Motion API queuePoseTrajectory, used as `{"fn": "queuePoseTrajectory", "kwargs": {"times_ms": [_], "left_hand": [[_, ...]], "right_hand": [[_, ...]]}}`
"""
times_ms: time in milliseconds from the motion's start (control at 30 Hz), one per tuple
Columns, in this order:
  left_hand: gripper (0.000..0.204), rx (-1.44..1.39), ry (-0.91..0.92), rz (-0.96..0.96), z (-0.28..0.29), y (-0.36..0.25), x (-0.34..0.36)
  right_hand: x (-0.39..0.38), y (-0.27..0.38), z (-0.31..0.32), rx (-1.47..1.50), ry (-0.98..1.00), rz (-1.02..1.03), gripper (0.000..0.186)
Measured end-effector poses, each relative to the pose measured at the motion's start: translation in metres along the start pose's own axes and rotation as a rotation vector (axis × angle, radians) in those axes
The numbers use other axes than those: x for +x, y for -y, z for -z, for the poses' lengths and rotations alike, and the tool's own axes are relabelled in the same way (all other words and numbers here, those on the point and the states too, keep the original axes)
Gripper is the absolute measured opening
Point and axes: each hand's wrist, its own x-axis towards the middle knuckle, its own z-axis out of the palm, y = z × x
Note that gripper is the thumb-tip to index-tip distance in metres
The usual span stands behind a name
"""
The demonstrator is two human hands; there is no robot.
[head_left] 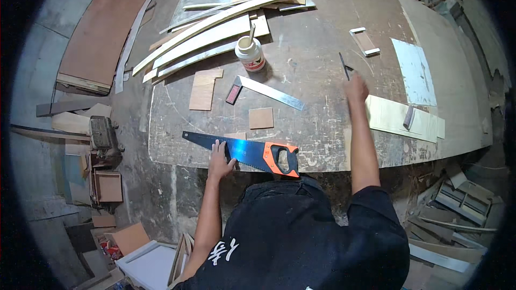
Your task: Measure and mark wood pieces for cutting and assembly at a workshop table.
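Observation:
A handsaw [242, 152] with a dark blue blade and an orange-and-black handle lies along the near edge of the table. My left hand [219, 162] rests on its blade with fingers spread. Farther right, my right hand [357, 88] has its fingers closed at the near end of a thin black pen [344, 65]; the exact grip is small and partly hidden. Between my hands, a try square [271, 93] with a dark red stock lies beyond a small square wooden piece [261, 118]. Another small wooden piece [235, 136] shows partly behind the saw blade.
Long wooden strips [215, 35] are piled at the far left, beside a white glue bottle [250, 55] with a brush in it. A notched board [204, 90] lies left. Pale boards [400, 118], a white sheet [414, 72] and a small wooden frame [364, 42] lie right.

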Motion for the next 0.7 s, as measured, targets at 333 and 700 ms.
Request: {"fn": "queuePoseTrajectory", "kwargs": {"times_ms": [333, 700], "left_hand": [[0.076, 0.030, -0.003, -0.024, -0.002, 0.007, 0.003], [0.049, -0.049, -0.108, -0.158, 0.010, 0.025, 0.015]], "right_hand": [[-0.245, 0.070, -0.011, 0.046, 0.801, 0.278, 0.055], [-0.269, 0.065, -0.005, 0.083, 0.717, 0.149, 0.060]]}}
